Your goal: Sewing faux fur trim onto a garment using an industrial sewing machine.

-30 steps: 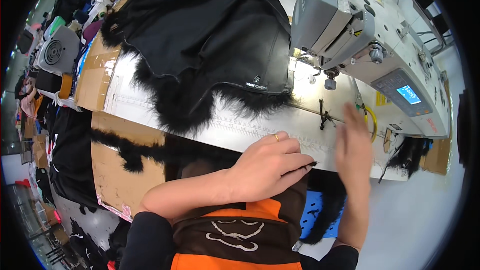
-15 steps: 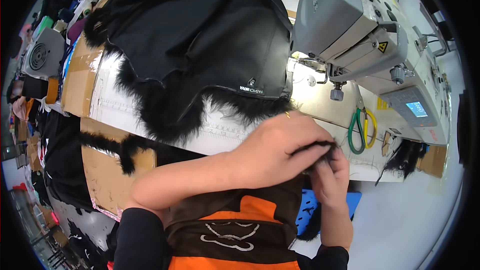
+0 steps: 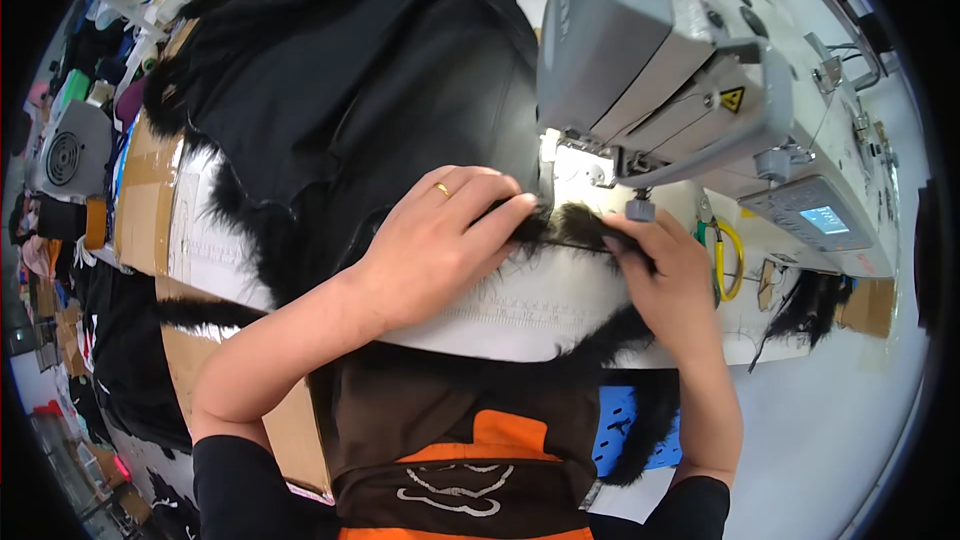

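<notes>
My left hand, with a gold ring, is closed on black feathery trim at the edge of a black garment. My right hand pinches the same trim a little to the right, just below the lit needle area of a grey and white sewing machine. The garment lies left of the machine, bordered with dark fluff. Green and yellow scissors lie behind my right hand, partly hidden. A loose length of dark trim hangs toward my lap, over the table's front edge.
The white worktop has a ruler strip along its front. Cardboard edges its left side. A grey appliance and piles of cloth sit farther left. A blue perforated piece is below the table at right. Dark scraps lie at the right end.
Both hands have moved from the table's front edge up toward the needle, carrying the dark trim onto the worktop at the garment's lower right edge. The view has shifted slightly.
</notes>
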### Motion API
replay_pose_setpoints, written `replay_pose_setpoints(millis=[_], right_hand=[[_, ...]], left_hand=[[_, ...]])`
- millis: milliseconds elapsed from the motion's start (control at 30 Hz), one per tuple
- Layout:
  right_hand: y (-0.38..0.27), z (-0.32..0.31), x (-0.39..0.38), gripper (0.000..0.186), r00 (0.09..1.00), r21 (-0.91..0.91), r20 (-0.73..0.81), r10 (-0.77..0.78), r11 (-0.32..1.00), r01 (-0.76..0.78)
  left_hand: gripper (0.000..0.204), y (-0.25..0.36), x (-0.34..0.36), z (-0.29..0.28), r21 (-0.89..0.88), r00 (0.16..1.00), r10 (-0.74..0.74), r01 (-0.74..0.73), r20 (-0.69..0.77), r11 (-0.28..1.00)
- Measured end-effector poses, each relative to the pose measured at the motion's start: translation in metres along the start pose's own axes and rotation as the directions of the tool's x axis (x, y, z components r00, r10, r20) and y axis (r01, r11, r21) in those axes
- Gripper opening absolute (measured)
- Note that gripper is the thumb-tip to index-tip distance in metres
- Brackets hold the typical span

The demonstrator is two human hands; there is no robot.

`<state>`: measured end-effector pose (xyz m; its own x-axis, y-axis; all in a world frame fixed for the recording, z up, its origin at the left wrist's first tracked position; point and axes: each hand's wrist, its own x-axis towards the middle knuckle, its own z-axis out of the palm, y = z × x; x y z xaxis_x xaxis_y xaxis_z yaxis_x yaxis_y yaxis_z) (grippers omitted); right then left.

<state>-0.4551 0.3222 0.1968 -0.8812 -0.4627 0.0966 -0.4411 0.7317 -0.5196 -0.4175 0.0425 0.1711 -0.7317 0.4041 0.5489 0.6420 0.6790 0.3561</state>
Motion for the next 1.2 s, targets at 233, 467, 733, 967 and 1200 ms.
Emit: replay_pose_setpoints(millis=[233,467,733,967,1200], right_hand=[[0.009,0.018,0.031,0.028,0.990,-0.106,0.030,-0.141,0.984,0.144],[0.020,0.027,0.031,0.021,0.988,-0.084,-0.045,-0.147,0.986,0.143],[0.016,0.028,0.034,0.019,0.993,-0.063,-0.047,-0.107,0.993,0.104],[0.026,0.039,0.035,0.028,0.939,-0.069,-0.197,-0.281,0.960,0.273],[0.020,0.031,0.032,0.022,0.975,0.041,-0.132,-0.179,0.982,0.185]], left_hand=[[0.033,-0.010,-0.001,0.002,0.068,0.989,0.068,-0.077,0.128,0.995],[0.041,-0.009,-0.004,0.001,0.124,0.980,0.130,-0.149,0.148,0.981],[0.035,-0.007,0.012,-0.001,0.156,0.986,-0.022,-0.004,0.163,0.988],[0.016,-0.024,0.027,-0.014,-0.132,0.952,-0.243,0.269,0.184,0.954],[0.018,-0.040,0.028,-0.011,-0.351,0.902,-0.343,0.420,0.262,0.837]])
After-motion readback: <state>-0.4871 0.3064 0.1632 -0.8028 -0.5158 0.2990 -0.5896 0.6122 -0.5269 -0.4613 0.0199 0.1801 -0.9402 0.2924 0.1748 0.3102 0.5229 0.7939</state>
